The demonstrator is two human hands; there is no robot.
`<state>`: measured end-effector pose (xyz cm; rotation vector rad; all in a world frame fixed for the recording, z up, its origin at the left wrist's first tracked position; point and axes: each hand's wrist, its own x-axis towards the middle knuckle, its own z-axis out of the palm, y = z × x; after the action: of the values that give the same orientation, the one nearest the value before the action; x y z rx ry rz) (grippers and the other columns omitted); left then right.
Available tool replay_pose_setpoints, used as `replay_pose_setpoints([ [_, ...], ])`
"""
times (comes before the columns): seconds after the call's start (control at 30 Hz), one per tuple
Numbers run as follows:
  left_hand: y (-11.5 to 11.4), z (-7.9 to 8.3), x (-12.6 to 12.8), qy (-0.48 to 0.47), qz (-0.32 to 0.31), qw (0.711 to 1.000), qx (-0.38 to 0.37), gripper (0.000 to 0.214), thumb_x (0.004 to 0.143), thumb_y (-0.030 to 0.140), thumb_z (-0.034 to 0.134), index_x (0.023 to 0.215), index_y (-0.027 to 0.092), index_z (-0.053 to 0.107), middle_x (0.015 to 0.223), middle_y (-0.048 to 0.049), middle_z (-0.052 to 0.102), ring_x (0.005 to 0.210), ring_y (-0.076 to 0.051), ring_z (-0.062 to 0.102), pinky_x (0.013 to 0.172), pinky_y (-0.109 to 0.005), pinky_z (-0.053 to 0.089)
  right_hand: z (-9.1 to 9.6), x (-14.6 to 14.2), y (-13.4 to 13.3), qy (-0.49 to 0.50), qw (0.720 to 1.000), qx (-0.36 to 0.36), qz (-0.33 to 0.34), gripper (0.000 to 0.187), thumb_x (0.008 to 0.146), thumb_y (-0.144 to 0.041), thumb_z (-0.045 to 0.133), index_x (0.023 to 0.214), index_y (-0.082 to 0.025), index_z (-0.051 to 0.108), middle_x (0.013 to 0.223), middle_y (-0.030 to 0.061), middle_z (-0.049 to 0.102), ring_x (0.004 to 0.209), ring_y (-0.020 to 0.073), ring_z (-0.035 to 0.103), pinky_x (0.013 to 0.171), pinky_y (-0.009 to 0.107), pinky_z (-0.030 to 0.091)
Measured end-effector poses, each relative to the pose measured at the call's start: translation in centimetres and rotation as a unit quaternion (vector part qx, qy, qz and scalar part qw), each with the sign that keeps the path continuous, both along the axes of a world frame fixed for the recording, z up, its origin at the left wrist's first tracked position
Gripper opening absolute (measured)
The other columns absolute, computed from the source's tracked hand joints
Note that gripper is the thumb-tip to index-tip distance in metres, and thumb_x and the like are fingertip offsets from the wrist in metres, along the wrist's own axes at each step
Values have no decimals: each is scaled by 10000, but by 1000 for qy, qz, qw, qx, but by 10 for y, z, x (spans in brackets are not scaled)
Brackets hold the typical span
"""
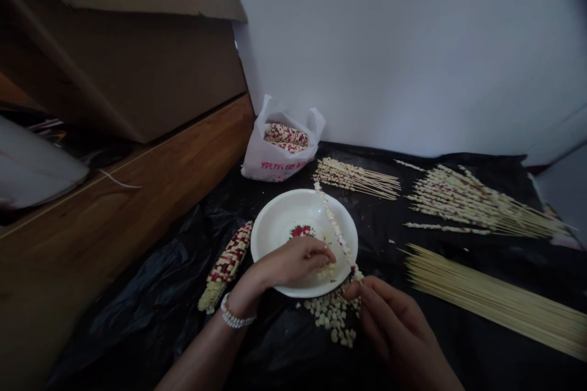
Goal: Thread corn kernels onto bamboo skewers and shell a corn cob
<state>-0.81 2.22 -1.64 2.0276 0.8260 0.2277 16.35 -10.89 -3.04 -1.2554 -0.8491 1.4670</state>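
My right hand point(389, 317) grips the lower end of a bamboo skewer point(337, 226) threaded with pale corn kernels, which slants up across a white plate point(270, 238). My left hand point(288, 263) hovers over the plate, its fingertips touching or almost touching the skewer. A few loose kernels point(327, 272) lie in the plate beneath those fingers. Whether they pinch a kernel is hidden. A heap of kernels point(332, 317) lies on the sheet below the plate. A partly stripped red-and-white corn cob point(225, 266) lies to the left of my left hand.
A black plastic sheet point(137, 311) covers the surface. Kernel-laden skewers point(477, 204) lie in bunches at the right, with bare skewers point(495, 299) below them. A white plastic bag point(270, 165) holds more cobs at the back, against a white wall point(389, 43). A wooden board point(92, 244) runs along the left.
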Motion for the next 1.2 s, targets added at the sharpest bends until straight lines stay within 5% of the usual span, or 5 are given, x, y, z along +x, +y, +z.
replay_pose_setpoints([
  [0.13, 15, -1, 7, 27, 82, 991, 100, 292, 907, 235, 423, 1027, 170, 681, 1074, -73, 699, 1009, -203, 608, 913, -321, 422, 6, 5, 6, 11, 1000, 6, 19, 309, 925, -465, 540, 864, -197, 681, 421, -88, 361, 409, 69, 230, 420, 230, 139],
  [0.3, 24, -15, 26, 106, 57, 972, 200, 278, 884, 199, 407, 972, 157, 667, 1002, -111, 682, 913, -235, 613, 812, -345, 441, 9, 5, 9, -7, 999, 24, 20, 340, 929, -476, 520, 863, -172, 656, 407, -110, 328, 405, 71, 193, 425, 245, 118],
  [0.5, 30, 7, 17, 124, -102, 985, 65, 196, 825, 244, 506, 852, 174, 687, 809, -31, 702, 703, -164, 598, 661, -261, 418, 7, 2, 11, -14, 1000, 23, 10, 340, 910, -480, 532, 830, -166, 638, 391, -115, 321, 401, 73, 189, 426, 251, 106],
  [0.7, 39, 17, -8, 265, 54, 941, 205, 327, 900, 266, 379, 842, 125, 668, 905, -156, 675, 843, -254, 614, 761, -355, 425, 4, 0, 13, -69, 997, 46, 8, 345, 933, -487, 471, 889, -175, 610, 413, -110, 337, 387, 89, 235, 405, 239, 152],
  [1.2, -1, -3, 30, 185, -16, 973, 135, 299, 916, 378, 368, 951, 157, 566, 911, -122, 640, 784, -232, 596, 664, -332, 413, -22, -17, 23, -113, 989, 89, -15, 343, 933, -518, 440, 973, -201, 563, 493, -63, 543, 370, 124, 453, 394, 233, 322],
])
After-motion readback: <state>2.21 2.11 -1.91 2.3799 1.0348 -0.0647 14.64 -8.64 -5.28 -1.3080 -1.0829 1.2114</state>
